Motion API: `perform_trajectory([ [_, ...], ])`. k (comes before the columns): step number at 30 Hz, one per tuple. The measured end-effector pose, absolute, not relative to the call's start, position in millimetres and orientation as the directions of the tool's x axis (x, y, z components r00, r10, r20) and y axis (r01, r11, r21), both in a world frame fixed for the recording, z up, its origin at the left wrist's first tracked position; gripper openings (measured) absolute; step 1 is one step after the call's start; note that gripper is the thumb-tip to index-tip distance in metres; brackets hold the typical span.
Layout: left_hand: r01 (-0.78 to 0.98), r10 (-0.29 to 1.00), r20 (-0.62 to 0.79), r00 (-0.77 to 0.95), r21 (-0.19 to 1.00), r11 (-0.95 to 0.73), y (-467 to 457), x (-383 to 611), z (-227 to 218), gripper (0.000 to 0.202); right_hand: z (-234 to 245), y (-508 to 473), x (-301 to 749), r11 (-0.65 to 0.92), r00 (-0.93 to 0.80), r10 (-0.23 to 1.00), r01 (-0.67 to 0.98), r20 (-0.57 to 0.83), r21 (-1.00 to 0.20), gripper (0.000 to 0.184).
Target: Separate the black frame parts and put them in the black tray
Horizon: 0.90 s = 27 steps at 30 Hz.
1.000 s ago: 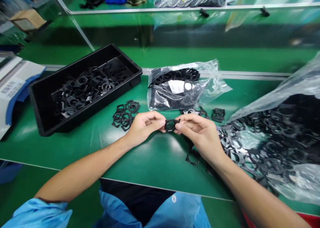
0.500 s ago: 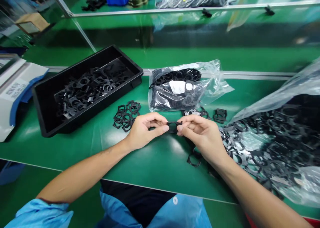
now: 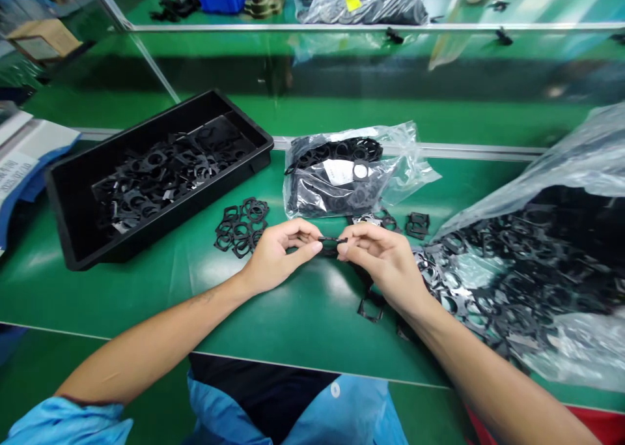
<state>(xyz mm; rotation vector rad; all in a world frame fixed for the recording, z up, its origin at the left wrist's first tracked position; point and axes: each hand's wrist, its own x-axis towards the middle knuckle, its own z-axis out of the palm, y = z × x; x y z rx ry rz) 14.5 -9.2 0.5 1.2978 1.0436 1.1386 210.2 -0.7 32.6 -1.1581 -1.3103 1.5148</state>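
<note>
Between both hands, above the green tabletop, is a small black plastic frame (image 3: 331, 240), seen nearly edge-on. My left hand (image 3: 283, 253) pinches its left end between thumb and fingers. At the other end, the fingertips of my right hand (image 3: 385, 256) are closed on it. Just left of my left hand lies a flat cluster of black ring-shaped frames (image 3: 241, 226). A single loose frame (image 3: 371, 307) rests on the table below my right hand. More frames lie partly hidden behind that hand.
A black tray (image 3: 161, 220) of similar parts stands at the left. Behind my hands lies a clear bag (image 3: 336, 184) of black parts with a white label. A large open plastic bag (image 3: 551, 165) spills black parts at the right. A metal-edged shelf (image 3: 342, 27) runs across the back.
The held frame has tilted to show thinner, more edge-on. Both hands keep their pinch. The whole view has shifted slightly, so most things appear a little further left.
</note>
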Motion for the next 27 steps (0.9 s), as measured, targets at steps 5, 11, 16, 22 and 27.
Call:
perform_trajectory([
  [5,-0.038,0.984,0.074,0.159,0.997,-0.069,-9.1,14.6,1.3,0.027,31.8,0.9,211.3,-0.099,-0.265,0.959,0.009,-0.098,-0.995,0.024],
  [11,-0.111,0.994,0.009,0.111,0.994,0.003,-6.1,15.2,-2.9,0.031,24.2,0.8,207.3,-0.091,-0.231,0.968,0.027,-0.095,-0.995,0.037],
  [16,-0.079,0.995,-0.017,0.102,0.997,0.025,-8.1,15.6,-1.8,0.031,25.2,-2.4,208.1,0.016,-0.178,0.984,0.136,-0.009,-0.991,0.035],
  [22,-0.183,0.981,-0.097,0.167,0.975,0.127,-8.0,13.7,1.0,0.035,29.3,-2.8,209.3,-0.006,-0.194,0.981,0.103,-0.026,-0.995,0.04],
  [27,-0.223,0.965,-0.134,0.225,0.957,0.185,-7.5,12.0,1.8,0.032,32.2,-3.1,209.8,-0.072,-0.197,0.977,0.032,-0.077,-0.997,0.039],
])
